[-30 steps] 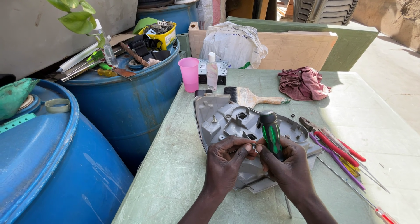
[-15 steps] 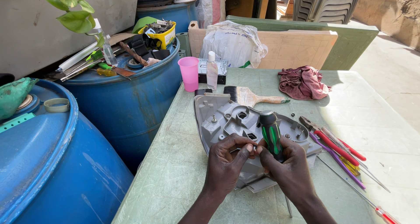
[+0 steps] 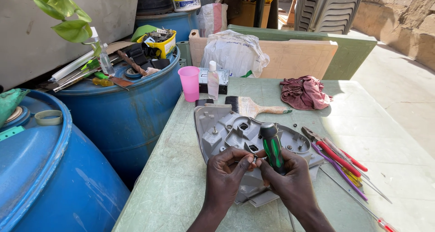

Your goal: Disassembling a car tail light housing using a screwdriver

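Observation:
A grey plastic housing (image 3: 226,127) with moulded sockets lies on the green table (image 3: 172,182). My right hand (image 3: 290,182) grips a screwdriver with a black and green handle (image 3: 273,146), handle up, over the housing. My left hand (image 3: 226,173) pinches a small dark part at its fingertips, which meet the right hand's fingers just above the housing's near half. The screwdriver's tip is hidden behind my fingers.
Red-handled pliers (image 3: 333,151) and several screwdrivers (image 3: 349,177) lie to the right. A paintbrush (image 3: 253,107), pink cup (image 3: 189,83), small clear bottle (image 3: 213,80) and maroon rag (image 3: 304,92) sit beyond. Two blue barrels (image 3: 118,109) stand on the left.
My hands stay over the housing. The fingertips have drawn closer together around the small part.

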